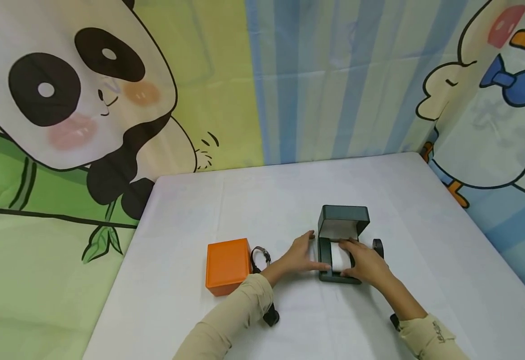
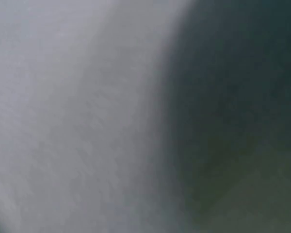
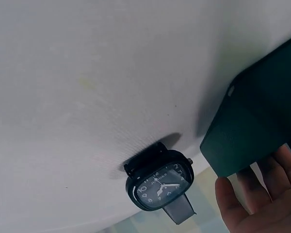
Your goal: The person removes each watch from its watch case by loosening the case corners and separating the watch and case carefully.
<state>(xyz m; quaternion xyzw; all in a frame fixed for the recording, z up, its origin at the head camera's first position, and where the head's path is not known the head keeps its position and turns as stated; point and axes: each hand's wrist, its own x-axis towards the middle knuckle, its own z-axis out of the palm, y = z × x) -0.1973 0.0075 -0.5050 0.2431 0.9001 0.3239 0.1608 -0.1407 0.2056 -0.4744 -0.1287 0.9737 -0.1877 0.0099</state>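
A dark green watch box stands on the table with its lid raised. Inside its base is a white cushion, and my right hand reaches in from the right, fingers and thumb holding the cushion at its two ends. At the box's left side my left hand spreads its fingers, the thumb lying at the front left edge. Just right of the box a black watch with a squarish dial rests on the table. The left wrist view is blurred, with a dark shape on its right.
Left of the hands sits an orange box. Beside it, partly behind my left wrist, lies a second dark-strapped watch. All of this is on a white-covered table, with printed cloth hanging behind it.
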